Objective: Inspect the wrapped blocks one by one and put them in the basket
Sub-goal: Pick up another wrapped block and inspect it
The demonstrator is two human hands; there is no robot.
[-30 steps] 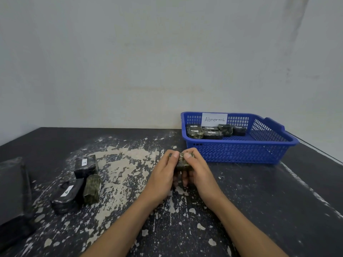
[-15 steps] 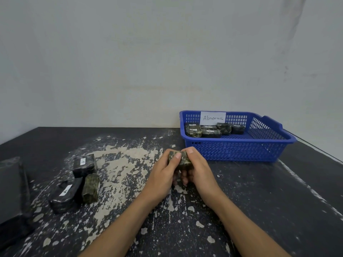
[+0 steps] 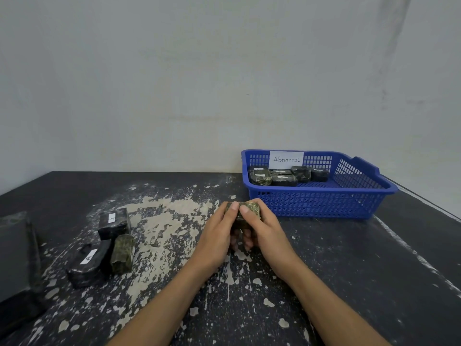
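Both hands hold one greenish wrapped block (image 3: pixel 252 209) just above the table's middle. My left hand (image 3: pixel 219 233) grips its left side with the thumb on top. My right hand (image 3: pixel 268 231) grips its right side, thumb also on top; most of the block is hidden by the fingers. A blue basket (image 3: pixel 319 203) with a paper label reading "Abnormal" stands behind and to the right, holding several dark wrapped blocks (image 3: pixel 284 179). On the left of the table lie three more blocks: a black one (image 3: pixel 113 223), a greenish one (image 3: pixel 122 253) and a black labelled one (image 3: pixel 86 267).
The black table top (image 3: pixel 349 283) is worn, with pale chipped patches across its middle. A dark box-like object (image 3: pixel 17 258) sits at the left edge. A plain wall rises right behind the table and basket.
Both hands have turned the block slightly between them; my thumbs have come closer together on its top. The blocks on the left and the basket have not moved.
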